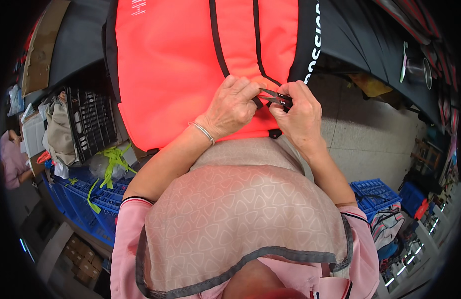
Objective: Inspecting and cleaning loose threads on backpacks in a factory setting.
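Gripping small black-handled metal scissors [281, 98] in the right hand [301, 107], fingers and thumb closed around the handles, with blades parted and pointing left. Bunching the left hand [233, 105] up tight too, pinching the bright coral-red fabric bag with black trim [165, 65] right by the blade tips; can't tell the exact bit between the fingertips. Got a thin silver bangle [203, 132] on the left wrist. Got the bag spread over the black-covered table [350, 30], near edge down by the beige patterned apron [240, 214]. Further out left, can spot a black plastic lattice crate [93, 117], plus neon-green fabric strips [112, 162] draped over blue plastic crates [103, 195]. Over right, can see another blue plastic crate [375, 192].
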A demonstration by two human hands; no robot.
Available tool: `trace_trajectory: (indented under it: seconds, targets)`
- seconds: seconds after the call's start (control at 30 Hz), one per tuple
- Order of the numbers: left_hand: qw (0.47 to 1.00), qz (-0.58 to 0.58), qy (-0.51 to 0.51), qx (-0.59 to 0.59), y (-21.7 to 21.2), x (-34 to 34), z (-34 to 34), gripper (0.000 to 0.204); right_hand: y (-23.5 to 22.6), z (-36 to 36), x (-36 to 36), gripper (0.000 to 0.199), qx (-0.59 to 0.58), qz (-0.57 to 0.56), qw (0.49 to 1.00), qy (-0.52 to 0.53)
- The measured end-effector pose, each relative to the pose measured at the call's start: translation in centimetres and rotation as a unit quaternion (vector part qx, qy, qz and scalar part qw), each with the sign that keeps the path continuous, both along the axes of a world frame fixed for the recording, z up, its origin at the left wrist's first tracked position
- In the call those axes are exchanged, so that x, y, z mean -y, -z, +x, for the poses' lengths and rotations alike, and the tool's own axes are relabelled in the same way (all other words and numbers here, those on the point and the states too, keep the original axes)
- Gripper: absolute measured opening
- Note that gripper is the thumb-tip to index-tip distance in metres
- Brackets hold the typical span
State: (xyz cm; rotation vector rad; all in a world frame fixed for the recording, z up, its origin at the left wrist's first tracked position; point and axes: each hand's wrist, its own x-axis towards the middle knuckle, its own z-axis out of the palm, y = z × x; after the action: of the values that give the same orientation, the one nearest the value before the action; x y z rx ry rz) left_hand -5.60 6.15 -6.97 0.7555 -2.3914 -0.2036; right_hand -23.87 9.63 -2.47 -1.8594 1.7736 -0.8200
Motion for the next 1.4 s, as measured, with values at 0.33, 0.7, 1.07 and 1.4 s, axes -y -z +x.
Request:
trace_trajectory:
  seconds: [0.33,0.7,1.07,1.4]
  targets:
    - [1.000,-0.007,-0.013,-0.003,0.1,0.2,0.1,0.029,-0.3,-3.8,1.1,0.005,0.211,0.026,0.961,0.175]
    - [0.996,0.059,-0.048,-0.056,-0.8,0.0,-1.0,0.024,-2.2,-3.1,-2.4,0.023,0.227,0.112,0.963,0.097]
    - [0.998,-0.034,-0.061,0.001,-0.6,0.0,-1.0,0.044,-2.9,-2.2,-2.1,0.021,-0.016,0.008,0.998,0.066]
    - [0.998,-0.029,-0.048,0.021,-0.7,-0.3,-0.7,0.037,-3.4,-1.8,-1.8,0.018,-0.105,-0.007,0.994,0.040]
